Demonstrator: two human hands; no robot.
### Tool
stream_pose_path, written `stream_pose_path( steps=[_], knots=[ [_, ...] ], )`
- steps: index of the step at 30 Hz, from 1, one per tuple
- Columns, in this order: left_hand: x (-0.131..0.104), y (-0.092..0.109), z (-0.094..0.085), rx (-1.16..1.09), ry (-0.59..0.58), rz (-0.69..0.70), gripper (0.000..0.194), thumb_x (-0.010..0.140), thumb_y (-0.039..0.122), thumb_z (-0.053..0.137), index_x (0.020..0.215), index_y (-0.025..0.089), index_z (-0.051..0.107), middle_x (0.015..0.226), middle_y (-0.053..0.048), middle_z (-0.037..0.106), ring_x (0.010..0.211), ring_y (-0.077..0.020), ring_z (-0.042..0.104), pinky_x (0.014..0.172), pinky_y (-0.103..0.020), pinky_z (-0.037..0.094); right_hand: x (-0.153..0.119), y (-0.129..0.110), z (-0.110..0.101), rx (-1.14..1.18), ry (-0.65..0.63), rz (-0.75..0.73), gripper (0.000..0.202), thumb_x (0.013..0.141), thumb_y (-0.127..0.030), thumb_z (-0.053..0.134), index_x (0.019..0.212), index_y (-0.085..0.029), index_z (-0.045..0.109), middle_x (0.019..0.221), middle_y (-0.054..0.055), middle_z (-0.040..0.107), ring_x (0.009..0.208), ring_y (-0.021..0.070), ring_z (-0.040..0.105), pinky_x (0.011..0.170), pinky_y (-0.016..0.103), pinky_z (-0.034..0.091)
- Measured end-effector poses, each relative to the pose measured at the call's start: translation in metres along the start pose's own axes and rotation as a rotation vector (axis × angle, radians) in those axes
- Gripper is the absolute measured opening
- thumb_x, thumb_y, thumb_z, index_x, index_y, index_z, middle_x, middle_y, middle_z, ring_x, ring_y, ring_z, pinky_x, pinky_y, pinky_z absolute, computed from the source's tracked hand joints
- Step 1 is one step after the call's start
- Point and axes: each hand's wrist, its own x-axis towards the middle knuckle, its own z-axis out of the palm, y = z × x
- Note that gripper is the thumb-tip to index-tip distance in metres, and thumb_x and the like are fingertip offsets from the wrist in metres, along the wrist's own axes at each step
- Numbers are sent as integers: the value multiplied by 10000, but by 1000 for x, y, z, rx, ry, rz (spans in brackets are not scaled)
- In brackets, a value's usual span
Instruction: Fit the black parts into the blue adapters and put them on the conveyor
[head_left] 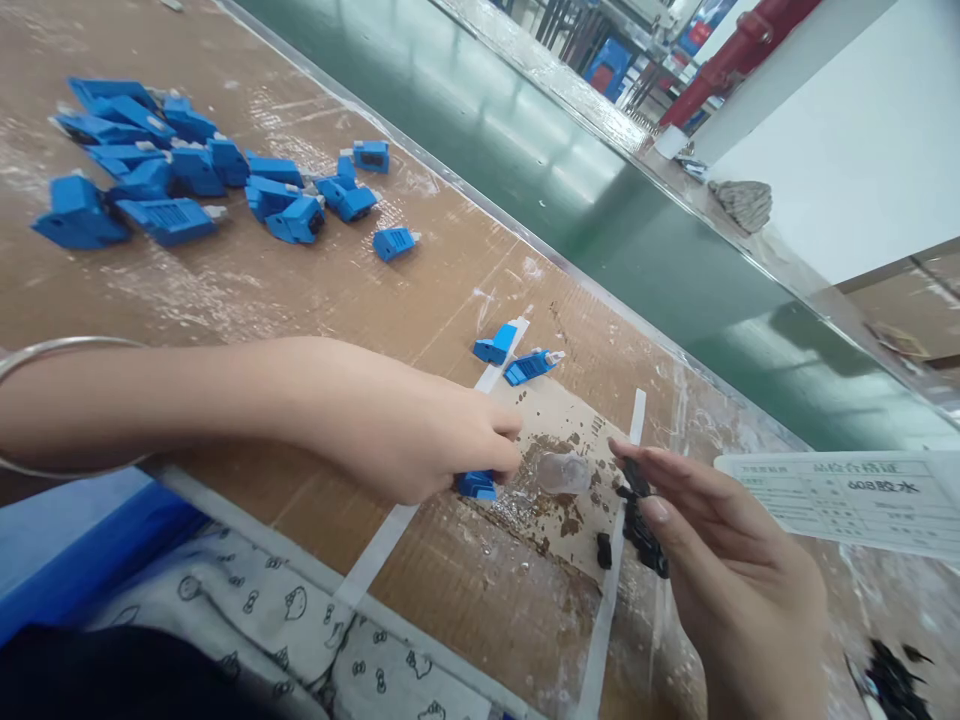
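My left hand reaches across from the left, its fingers curled closed on a small blue plastic part whose lower end shows beneath them. My right hand pinches a small black piece between thumb and fingertips. Just under that lie a small heap of black pieces and one single black piece. Between the hands, a clear blob sits on a stained cardboard sheet. Two more blue parts rest above my left fingers.
Many blue parts lie scattered at the upper left of the brown work surface. White tape strips cross it. At right are a printed label and another black heap. A green strip runs behind.
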Motion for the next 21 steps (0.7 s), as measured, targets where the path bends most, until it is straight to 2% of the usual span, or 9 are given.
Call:
stream_pose_path(
  steps=[4,8,11,13,15,18,21],
  knots=[
    [11,9,4,-92,-69,14,168,831,370,749,870,208,725,751,-16,665,792,-190,617,750,-290,440,7,4,0,206,2,24,248,860,-287,753,1106,-314,731,1096,0,790,1064,182,737,875,245,622],
    [22,13,7,-274,-208,-16,61,802,222,757,811,179,714,773,-6,666,795,-166,610,761,-282,444,10,3,-1,302,-54,-24,229,876,-262,734,1099,-310,726,1088,5,792,1063,185,738,894,251,619],
    [27,10,16,-701,-302,-146,55,827,180,719,878,164,709,854,-10,696,832,-145,633,806,-282,474,4,-3,2,326,-32,-35,181,883,-249,729,1054,-308,716,1093,-11,791,1072,157,732,942,228,594],
    [27,5,25,-1055,-320,-254,107,828,181,731,925,159,691,875,-10,713,810,-127,653,819,-286,501,-2,-7,3,336,-22,-51,158,879,-233,734,1018,-304,704,1108,-25,787,1078,146,729,939,215,593],
    [25,2,33,-1295,-322,-343,182,794,160,776,938,158,664,854,-6,725,769,-120,675,805,-294,525,-7,-9,4,335,-37,-89,170,878,-201,730,1009,-302,691,1130,-29,780,1086,147,725,923,226,604],
    [22,2,41,-1475,-345,-409,260,766,110,806,957,156,635,849,-10,748,763,-125,714,799,-295,551,-11,-10,5,321,-97,-174,202,897,-156,698,1037,-301,679,1170,-20,765,1127,147,701,941,266,602],
    [19,4,42,-1515,-384,-445,249,782,67,783,960,145,628,845,-7,754,764,-109,726,786,-260,560,-10,-13,9,308,-175,-271,234,913,-126,664,1063,-304,678,1182,-18,756,1159,141,666,960,291,589]
  ],
)
